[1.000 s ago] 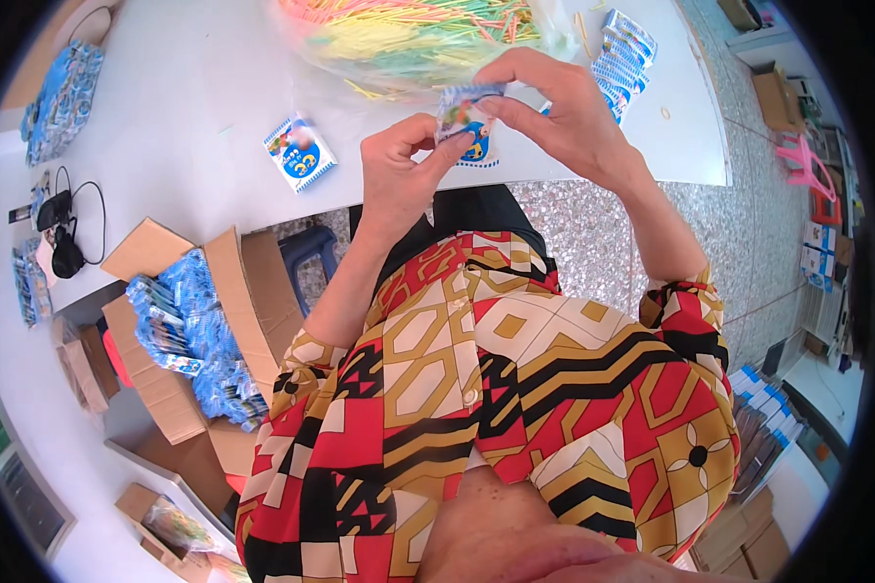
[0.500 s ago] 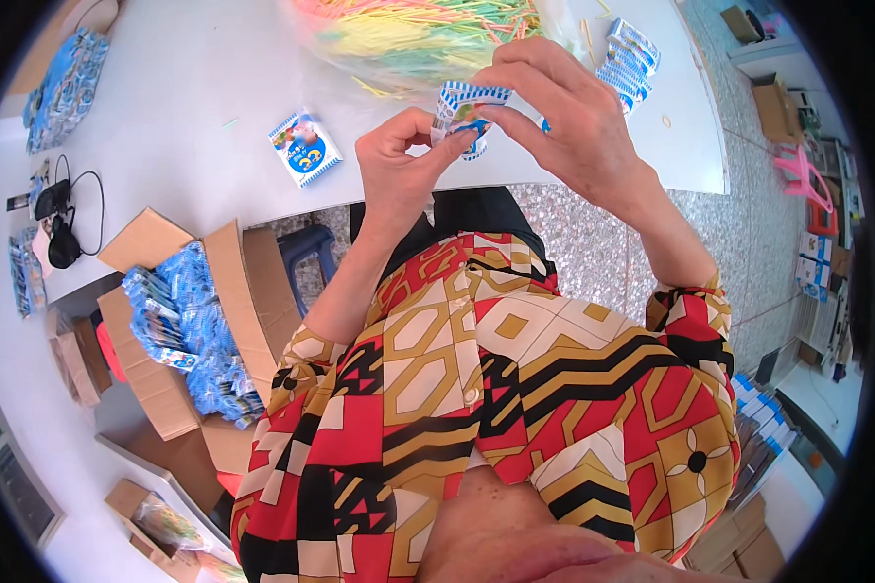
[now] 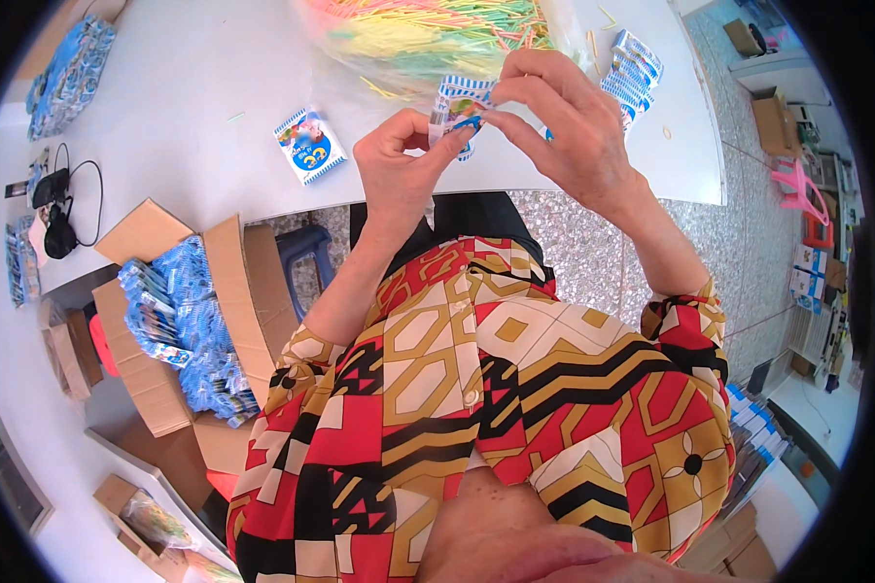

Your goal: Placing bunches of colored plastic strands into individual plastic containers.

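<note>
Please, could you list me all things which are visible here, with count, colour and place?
table: one, white, top
plastic bag: one, clear, top of table
thin sticks: many, yellow, pink and green, in bag
held packet: one, blue and white, left hand
loose packet: one, blue and white, table, left of hands
packet row: several, blue and white, table right
packet pile: many, blue, table's far left
corded objects: two, black, table left
open box: one, brown, left, holding many blue packets
stools: one blue, left; one pink, far right
floor: grey, speckled
shirt: one, multicoloured, centre
hands: left, right, at held packet
</note>
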Demonstrator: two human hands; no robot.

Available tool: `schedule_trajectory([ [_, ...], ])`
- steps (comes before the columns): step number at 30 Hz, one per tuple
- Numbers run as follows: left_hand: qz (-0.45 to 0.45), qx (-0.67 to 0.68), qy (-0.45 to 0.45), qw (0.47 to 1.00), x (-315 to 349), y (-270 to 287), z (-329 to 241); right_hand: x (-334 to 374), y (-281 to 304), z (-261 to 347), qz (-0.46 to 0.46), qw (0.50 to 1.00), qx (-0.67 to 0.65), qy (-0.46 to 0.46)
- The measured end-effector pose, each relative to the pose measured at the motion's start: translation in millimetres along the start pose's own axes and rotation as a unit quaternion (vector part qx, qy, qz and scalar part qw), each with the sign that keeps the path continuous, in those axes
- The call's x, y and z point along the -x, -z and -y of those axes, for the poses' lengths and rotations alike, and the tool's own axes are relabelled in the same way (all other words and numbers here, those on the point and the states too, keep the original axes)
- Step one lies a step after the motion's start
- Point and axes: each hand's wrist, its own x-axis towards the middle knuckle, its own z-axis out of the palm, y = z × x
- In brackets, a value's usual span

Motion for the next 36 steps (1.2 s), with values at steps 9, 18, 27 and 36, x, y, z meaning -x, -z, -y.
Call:
schedule_trajectory([
  [9, -0.027, -0.155, -0.095, 0.983, 1.0, 1.2, 10.1, -0.8, 0.1, 12.5, 0.041, 0.995, 0.057, 0.074],
  [18, 0.009, -0.147, -0.119, 0.982, 4.5, 5.6, 7.3, 2.7, -6.2, 16.2, 0.135, 0.977, -0.161, -0.039],
  [27, 0.041, 0.034, -0.071, 0.996, -3.0, 18.1, 8.7, -20.1, -15.9, 10.4, 0.077, 0.956, -0.283, -0.004],
  [36, 0.004, 0.123, -0.009, 0.992, 1.8, 14.3, 0.1, -54.5, -18.1, -174.0, 0.014, 0.988, 0.037, -0.149],
])
